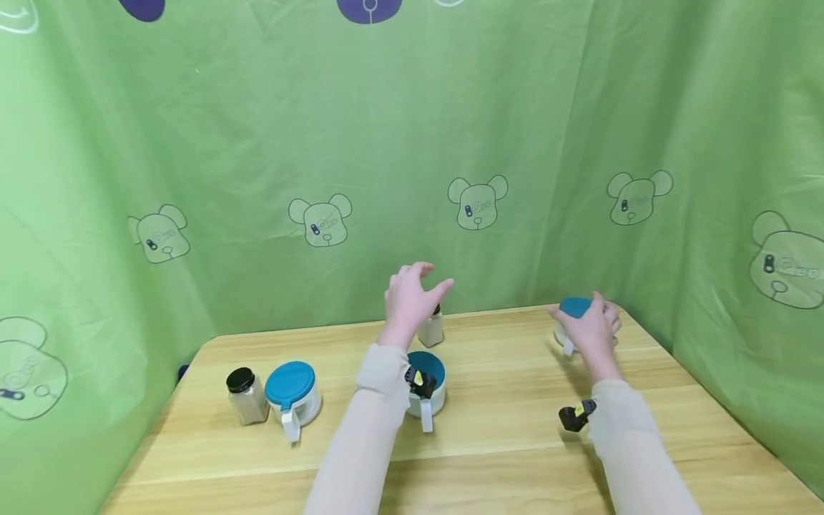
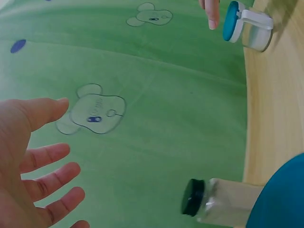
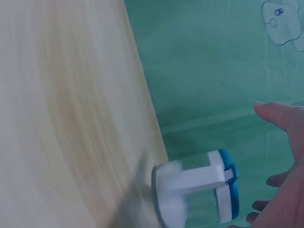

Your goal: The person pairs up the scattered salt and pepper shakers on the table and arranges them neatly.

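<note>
My left hand (image 1: pixel 409 297) is raised over the back middle of the table, thumb and fingers spread with nothing between them. Behind it stands a black-capped jar (image 1: pixel 430 330), partly hidden. Below the left wrist sits a blue-lidded canister (image 1: pixel 435 400) with a white handle, overlapped by the wrist camera. My right hand (image 1: pixel 594 330) hovers at the back right, fingers apart and holding nothing. Close by it is another blue-lidded canister (image 3: pixel 197 183), clear-walled with white contents low inside, standing upright on the table. In the head view that hand partly covers it.
At the left of the wooden table (image 1: pixel 502 443) stand a black-capped jar (image 1: pixel 247 400) with pale contents and, right next to it, a third blue-lidded canister (image 1: pixel 291 386). A green curtain (image 1: pixel 386 143) with bear prints hangs along the back and both sides.
</note>
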`<action>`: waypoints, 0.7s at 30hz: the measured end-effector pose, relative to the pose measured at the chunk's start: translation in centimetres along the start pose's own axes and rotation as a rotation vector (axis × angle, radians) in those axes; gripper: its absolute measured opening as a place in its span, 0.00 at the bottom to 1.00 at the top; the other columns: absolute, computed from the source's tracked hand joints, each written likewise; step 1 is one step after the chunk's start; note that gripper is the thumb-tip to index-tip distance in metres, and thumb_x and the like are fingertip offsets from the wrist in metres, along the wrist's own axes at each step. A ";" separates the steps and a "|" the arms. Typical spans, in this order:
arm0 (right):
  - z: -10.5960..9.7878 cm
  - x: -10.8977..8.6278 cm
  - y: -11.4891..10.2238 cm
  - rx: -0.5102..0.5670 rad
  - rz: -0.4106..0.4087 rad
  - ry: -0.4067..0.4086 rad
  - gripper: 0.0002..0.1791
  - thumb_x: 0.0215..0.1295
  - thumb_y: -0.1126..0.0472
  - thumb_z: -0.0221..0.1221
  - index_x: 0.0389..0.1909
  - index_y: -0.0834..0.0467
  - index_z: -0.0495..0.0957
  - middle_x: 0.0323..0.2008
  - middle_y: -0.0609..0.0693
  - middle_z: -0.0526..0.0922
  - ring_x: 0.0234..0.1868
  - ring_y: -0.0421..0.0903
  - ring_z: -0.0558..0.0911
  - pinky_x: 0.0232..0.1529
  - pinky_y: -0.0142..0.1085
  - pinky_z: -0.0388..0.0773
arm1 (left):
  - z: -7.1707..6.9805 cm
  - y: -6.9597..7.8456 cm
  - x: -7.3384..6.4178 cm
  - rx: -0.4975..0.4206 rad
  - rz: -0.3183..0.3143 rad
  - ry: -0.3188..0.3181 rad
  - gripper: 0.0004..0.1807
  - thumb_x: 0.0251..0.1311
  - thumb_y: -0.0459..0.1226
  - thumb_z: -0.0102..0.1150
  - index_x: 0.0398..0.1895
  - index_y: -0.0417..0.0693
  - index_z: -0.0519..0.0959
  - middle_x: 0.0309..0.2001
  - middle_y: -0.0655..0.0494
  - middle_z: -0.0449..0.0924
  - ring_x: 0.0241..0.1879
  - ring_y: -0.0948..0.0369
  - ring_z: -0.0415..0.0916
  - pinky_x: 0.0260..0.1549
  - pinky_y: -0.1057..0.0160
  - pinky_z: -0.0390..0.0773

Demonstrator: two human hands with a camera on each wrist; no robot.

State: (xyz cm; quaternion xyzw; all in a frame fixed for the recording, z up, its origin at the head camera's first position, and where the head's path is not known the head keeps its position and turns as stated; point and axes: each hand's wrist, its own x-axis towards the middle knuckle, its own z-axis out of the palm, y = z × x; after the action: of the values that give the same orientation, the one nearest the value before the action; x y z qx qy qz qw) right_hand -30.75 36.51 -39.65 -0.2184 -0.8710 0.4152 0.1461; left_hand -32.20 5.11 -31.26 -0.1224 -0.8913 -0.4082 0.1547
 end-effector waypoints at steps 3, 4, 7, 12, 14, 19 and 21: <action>0.0 0.4 0.5 -0.012 0.008 -0.021 0.61 0.60 0.35 0.59 0.77 0.60 0.31 0.74 0.71 0.34 0.72 0.73 0.40 0.63 0.73 0.47 | 0.9 -0.3 0.6 -0.036 -0.048 0.001 0.31 0.58 0.59 0.61 0.61 0.55 0.74 0.59 0.55 0.77 0.59 0.53 0.70 0.58 0.48 0.68; 0.1 0.5 0.6 -0.013 0.011 -0.025 0.61 0.60 0.35 0.59 0.77 0.60 0.30 0.74 0.71 0.33 0.72 0.73 0.40 0.63 0.73 0.47 | 1.2 -0.4 0.8 -0.052 -0.066 0.000 0.31 0.58 0.59 0.61 0.61 0.55 0.74 0.59 0.55 0.77 0.59 0.53 0.70 0.59 0.47 0.67; 0.3 0.8 1.0 -0.022 0.023 -0.029 0.63 0.59 0.33 0.58 0.76 0.60 0.28 0.74 0.72 0.33 0.72 0.73 0.40 0.62 0.73 0.47 | 1.8 -0.7 1.3 -0.085 -0.113 -0.006 0.33 0.57 0.59 0.62 0.62 0.54 0.74 0.58 0.54 0.77 0.59 0.52 0.71 0.59 0.47 0.67; 0.8 1.3 1.7 -0.034 0.035 -0.012 0.63 0.60 0.34 0.58 0.76 0.61 0.28 0.74 0.73 0.34 0.72 0.73 0.41 0.62 0.73 0.49 | 2.7 -1.2 2.3 -0.080 -0.178 -0.012 0.34 0.55 0.58 0.64 0.62 0.54 0.74 0.57 0.53 0.78 0.58 0.52 0.71 0.59 0.47 0.66; 0.9 1.4 1.9 -0.033 0.038 -0.002 0.62 0.60 0.35 0.58 0.76 0.61 0.28 0.73 0.73 0.34 0.72 0.73 0.41 0.62 0.73 0.48 | 3.0 -1.5 2.6 -0.083 -0.205 -0.011 0.34 0.54 0.58 0.65 0.61 0.54 0.74 0.57 0.52 0.78 0.58 0.51 0.71 0.59 0.47 0.66; 1.4 1.6 2.2 -0.047 0.045 0.017 0.61 0.61 0.37 0.58 0.75 0.63 0.27 0.72 0.75 0.35 0.72 0.74 0.41 0.63 0.73 0.48 | 3.7 -2.0 3.3 -0.114 -0.297 -0.009 0.35 0.51 0.58 0.67 0.61 0.53 0.74 0.60 0.50 0.77 0.60 0.49 0.69 0.60 0.46 0.67; 1.6 1.7 2.3 -0.054 0.048 0.022 0.61 0.62 0.38 0.58 0.75 0.63 0.27 0.72 0.75 0.35 0.72 0.74 0.41 0.64 0.72 0.48 | 4.0 -2.2 3.5 -0.111 -0.335 -0.022 0.36 0.51 0.58 0.68 0.62 0.53 0.74 0.62 0.51 0.76 0.61 0.48 0.69 0.60 0.47 0.68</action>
State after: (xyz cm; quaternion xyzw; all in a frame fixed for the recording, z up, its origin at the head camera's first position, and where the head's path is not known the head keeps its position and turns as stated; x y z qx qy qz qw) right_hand -32.30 37.55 -42.30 -0.2475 -0.8748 0.3923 0.1397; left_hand -36.84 7.11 -33.93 0.0148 -0.8771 -0.4753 0.0679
